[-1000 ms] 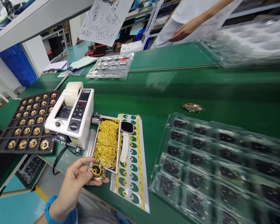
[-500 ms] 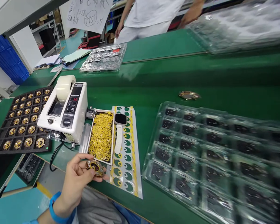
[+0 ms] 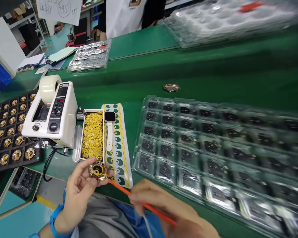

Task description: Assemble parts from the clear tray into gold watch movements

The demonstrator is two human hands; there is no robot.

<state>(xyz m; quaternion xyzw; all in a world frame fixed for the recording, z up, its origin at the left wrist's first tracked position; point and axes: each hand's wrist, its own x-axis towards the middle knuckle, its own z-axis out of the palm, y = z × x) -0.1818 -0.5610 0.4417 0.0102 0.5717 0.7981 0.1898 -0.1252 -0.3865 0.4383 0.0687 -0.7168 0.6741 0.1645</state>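
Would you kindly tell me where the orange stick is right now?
In the head view, the orange stick is at bottom center, in the right hand, its tip at or near the gold round part held in the left hand.

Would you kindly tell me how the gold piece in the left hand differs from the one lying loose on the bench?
The held piece is raised in the left hand; the lying piece rests on the green bench. The held piece shows yellow markings around a dark middle; the lying piece shows a plainer greyish middle. Both have gold-coloured edges.
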